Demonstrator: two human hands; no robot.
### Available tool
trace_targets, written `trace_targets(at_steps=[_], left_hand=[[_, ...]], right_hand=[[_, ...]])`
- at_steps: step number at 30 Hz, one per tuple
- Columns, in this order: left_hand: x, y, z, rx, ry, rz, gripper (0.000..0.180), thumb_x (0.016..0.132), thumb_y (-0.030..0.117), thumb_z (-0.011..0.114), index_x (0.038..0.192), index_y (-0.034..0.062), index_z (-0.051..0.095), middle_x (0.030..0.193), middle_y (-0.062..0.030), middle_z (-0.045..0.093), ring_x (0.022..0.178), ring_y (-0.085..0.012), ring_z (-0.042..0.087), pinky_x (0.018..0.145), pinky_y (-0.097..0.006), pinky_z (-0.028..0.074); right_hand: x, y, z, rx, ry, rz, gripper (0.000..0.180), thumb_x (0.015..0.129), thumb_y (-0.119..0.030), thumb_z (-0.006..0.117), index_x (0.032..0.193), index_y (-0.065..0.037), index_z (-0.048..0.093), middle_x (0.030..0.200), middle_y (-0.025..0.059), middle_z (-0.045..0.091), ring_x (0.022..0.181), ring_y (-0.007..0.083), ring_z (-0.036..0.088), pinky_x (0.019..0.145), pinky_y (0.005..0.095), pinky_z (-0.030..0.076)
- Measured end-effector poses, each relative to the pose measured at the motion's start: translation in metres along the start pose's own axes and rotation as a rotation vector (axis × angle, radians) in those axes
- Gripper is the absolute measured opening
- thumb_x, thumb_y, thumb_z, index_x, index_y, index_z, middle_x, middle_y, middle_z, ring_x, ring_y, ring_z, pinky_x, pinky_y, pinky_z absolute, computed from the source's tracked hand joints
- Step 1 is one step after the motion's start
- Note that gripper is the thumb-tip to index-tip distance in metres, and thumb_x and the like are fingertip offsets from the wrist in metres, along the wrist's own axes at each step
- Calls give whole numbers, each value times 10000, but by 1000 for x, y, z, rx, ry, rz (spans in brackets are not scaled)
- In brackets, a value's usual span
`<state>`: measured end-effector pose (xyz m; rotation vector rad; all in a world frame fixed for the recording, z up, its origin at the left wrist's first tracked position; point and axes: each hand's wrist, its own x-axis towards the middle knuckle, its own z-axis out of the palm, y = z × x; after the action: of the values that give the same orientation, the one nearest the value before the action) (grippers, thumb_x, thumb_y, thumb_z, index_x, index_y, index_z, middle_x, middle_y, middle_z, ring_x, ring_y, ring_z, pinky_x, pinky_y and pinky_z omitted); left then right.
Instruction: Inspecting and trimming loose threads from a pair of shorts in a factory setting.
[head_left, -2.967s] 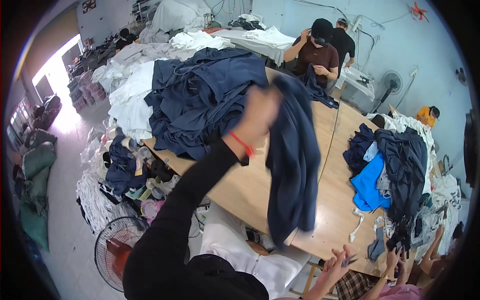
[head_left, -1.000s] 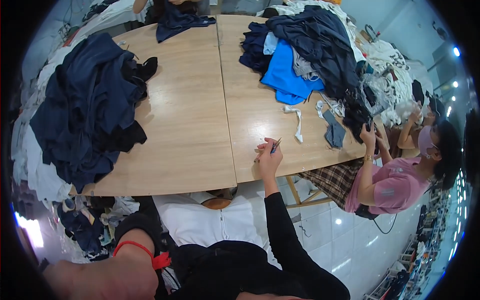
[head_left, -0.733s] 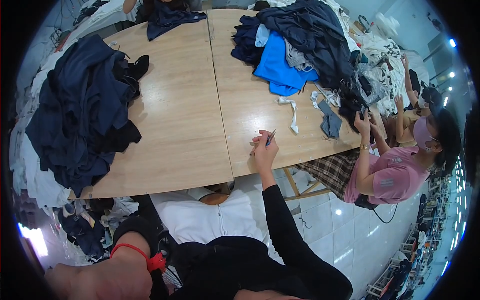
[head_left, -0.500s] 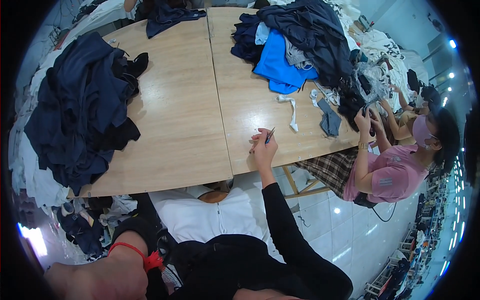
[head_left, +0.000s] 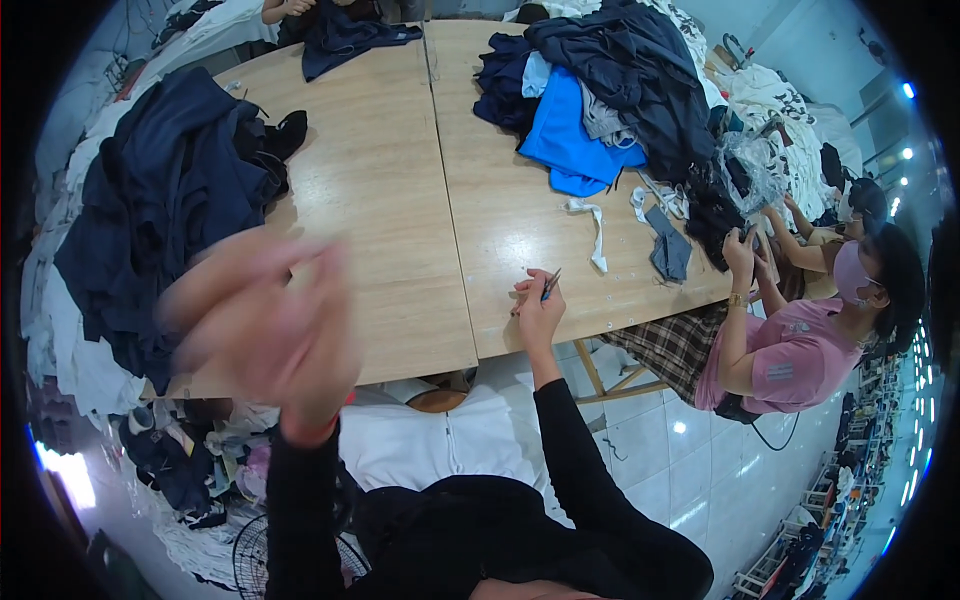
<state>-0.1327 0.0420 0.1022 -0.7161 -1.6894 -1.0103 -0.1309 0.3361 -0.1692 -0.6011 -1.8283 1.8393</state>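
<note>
My left hand (head_left: 275, 325), smeared by motion, is raised in front of the table's near left part, with a red band at its wrist. Its fingers are too blurred to read. Nearest to it lies a pile of dark navy garments (head_left: 175, 190). My right hand (head_left: 540, 308) rests at the near edge of the wooden table (head_left: 370, 180), its fingers closed round small pointed thread snips (head_left: 551, 284) whose tip points up and away. Beyond that hand, a white fabric strip (head_left: 599, 238) and a grey cloth piece (head_left: 669, 245) lie on the tabletop.
A heap of dark garments (head_left: 630, 80) with a bright blue garment (head_left: 575, 140) covers the far right. A co-worker in a pink shirt (head_left: 800, 350) works at the right side. Another person's hand (head_left: 290, 8) shows at the far left. A fan (head_left: 250, 560) stands low left.
My left hand has risen from the lower left corner to in front of the table edge. The right hand keeps the snips in nearly the same spot. The whole view has shifted slightly.
</note>
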Motion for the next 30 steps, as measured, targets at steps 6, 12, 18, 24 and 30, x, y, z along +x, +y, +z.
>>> trace_targets(at_steps=[6,12,18,24,30], left_hand=[[-208,-104,79,236,-843,-458,558,996,285,725,1496,76,594,1550,-187,567,1485,-343,489,1247,-549,329],[-217,-88,97,473,-984,-369,654,1056,499,559,1597,134,512,1695,-147,421,1574,-298,371,1293,-575,207],[-209,-96,105,517,-1021,-425,681,1056,525,538,1641,185,467,1727,-131,374,1595,-281,334,1296,-574,196],[-207,-105,100,523,-1020,-465,678,1046,533,547,1633,201,478,1720,-127,385,1582,-276,351,1292,-576,208],[-206,-106,108,458,-989,-441,688,1022,541,581,1624,222,487,1709,-126,396,1568,-272,370,1280,-580,231]], right_hand=[[-1,6,13,-112,-21,-95,279,1143,-215,549,1131,27,687,803,59,699,709,112,663,679,284,575],[10,6,8,-160,-32,8,265,1119,-194,585,1073,36,710,801,83,709,754,140,691,726,309,580],[185,-12,8,-748,106,-485,192,981,-190,712,892,-19,715,858,208,681,854,414,654,762,494,500],[383,-103,37,-1173,69,-668,207,924,-140,665,1070,-15,742,1629,229,476,1116,466,700,957,508,564],[478,-128,14,-1166,-2,-397,282,1003,-190,636,1198,-27,758,1241,272,730,1121,469,700,979,513,555]])
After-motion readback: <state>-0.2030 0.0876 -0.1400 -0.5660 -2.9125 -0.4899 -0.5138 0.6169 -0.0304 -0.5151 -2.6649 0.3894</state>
